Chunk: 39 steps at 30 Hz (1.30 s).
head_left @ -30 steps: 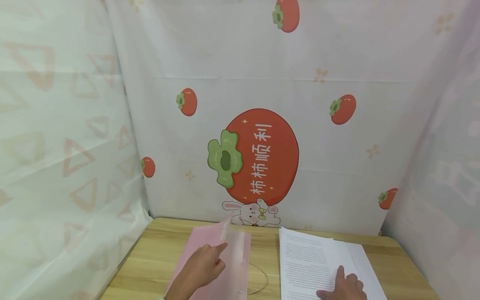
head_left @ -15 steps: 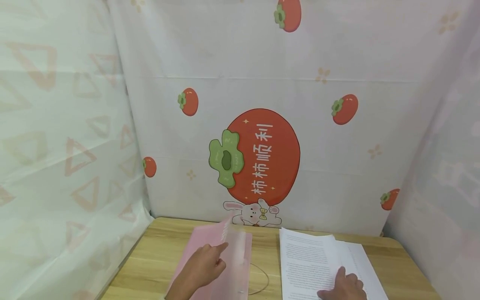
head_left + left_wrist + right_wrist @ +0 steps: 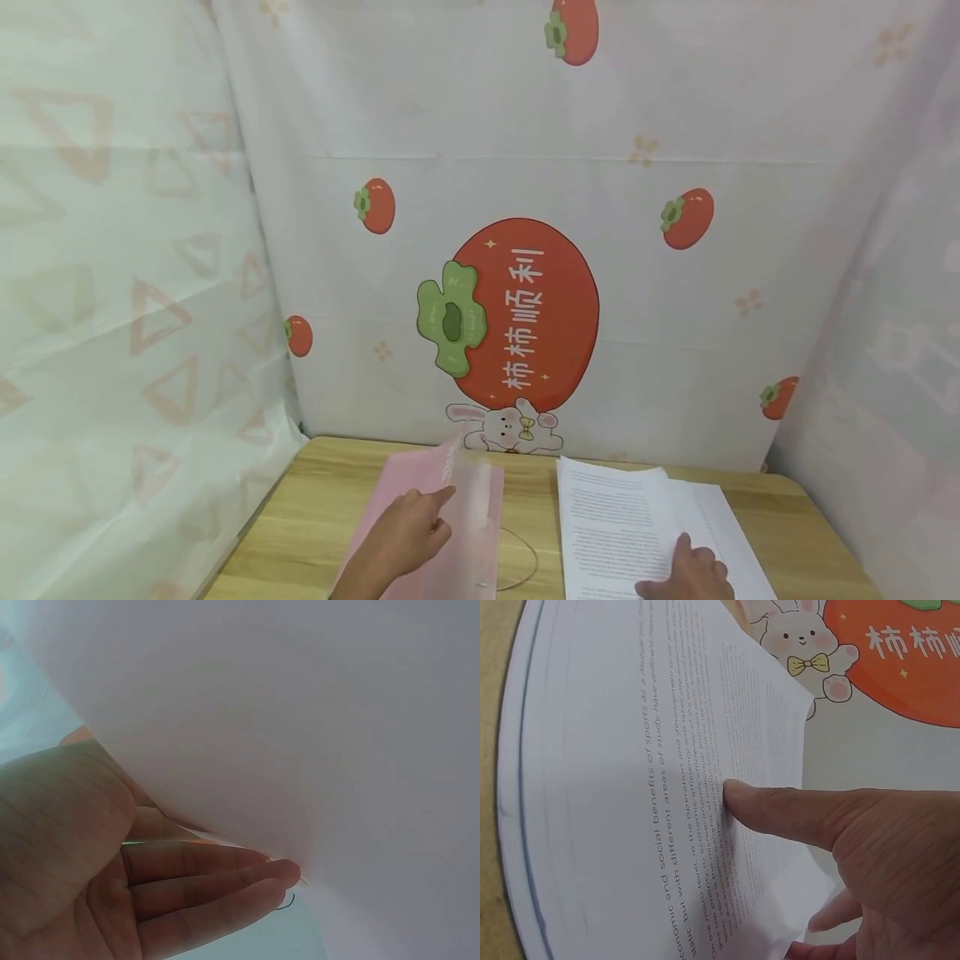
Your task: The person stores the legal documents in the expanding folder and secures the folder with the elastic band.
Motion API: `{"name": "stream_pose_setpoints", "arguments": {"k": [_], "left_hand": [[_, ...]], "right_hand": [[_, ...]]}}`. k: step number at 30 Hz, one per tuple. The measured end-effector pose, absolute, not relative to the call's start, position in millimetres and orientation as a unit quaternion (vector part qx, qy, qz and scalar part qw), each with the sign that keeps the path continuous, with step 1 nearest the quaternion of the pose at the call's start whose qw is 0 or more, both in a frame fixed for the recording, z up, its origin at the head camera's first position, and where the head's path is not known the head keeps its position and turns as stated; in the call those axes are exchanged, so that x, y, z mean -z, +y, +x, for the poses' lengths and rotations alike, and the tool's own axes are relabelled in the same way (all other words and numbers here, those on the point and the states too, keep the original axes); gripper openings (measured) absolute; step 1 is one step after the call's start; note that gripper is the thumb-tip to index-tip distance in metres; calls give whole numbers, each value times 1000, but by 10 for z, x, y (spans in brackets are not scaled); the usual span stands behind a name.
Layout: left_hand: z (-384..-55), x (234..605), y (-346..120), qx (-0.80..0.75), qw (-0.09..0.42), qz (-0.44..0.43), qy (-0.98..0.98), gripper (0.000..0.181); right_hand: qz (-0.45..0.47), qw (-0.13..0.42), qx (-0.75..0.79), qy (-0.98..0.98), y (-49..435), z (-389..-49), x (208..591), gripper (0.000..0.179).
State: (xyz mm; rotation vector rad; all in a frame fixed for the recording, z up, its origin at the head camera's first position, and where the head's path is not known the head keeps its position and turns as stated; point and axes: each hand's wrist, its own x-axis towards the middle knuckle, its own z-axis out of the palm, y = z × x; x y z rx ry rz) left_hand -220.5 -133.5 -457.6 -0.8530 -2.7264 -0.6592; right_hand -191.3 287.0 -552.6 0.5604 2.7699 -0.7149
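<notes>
A translucent pink folder [image 3: 480, 500] lies opened at the left of the table, its cover raised, with a white toothed strip [image 3: 450, 462] along the inner fold. My left hand [image 3: 408, 533] holds the raised cover, index finger stretched along it. In the left wrist view, a pale sheet [image 3: 300, 735] of the folder hides part of that hand. To the right lies a stack of printed paper [image 3: 611, 517]. My right hand [image 3: 693, 575] pinches the right side of its upper sheets, lifting them slightly. In the right wrist view, the thumb [image 3: 795, 814] presses the printed side while other fingers sit behind.
A thin cord loop [image 3: 534, 554] lies on the wooden table [image 3: 277, 517] beside the folder's right edge. White cloth walls surround the table on the back and sides, and the back cloth [image 3: 517, 167] bears persimmon and rabbit prints.
The top sheet's upper right corner has lifted and separated from the pages beneath it. Both hands have stayed nearly still, and the folder keeps its place.
</notes>
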Motion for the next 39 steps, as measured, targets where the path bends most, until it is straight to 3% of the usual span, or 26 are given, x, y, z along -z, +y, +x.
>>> {"name": "stream_pose_setpoints", "arguments": {"k": [6, 16, 39], "left_hand": [[-2207, 4585, -1348, 229, 104, -286, -925, 49], [-2214, 4621, -1354, 227, 108, -289, -924, 49], [-2163, 4580, -1345, 228, 132, -299, -917, 47]], "right_hand": [[212, 105, 258, 937, 2889, -1933, 5508, 135], [218, 100, 251, 938, 2953, -1945, 5481, 123], [216, 102, 296, 925, 2962, -1977, 5491, 136]]}}
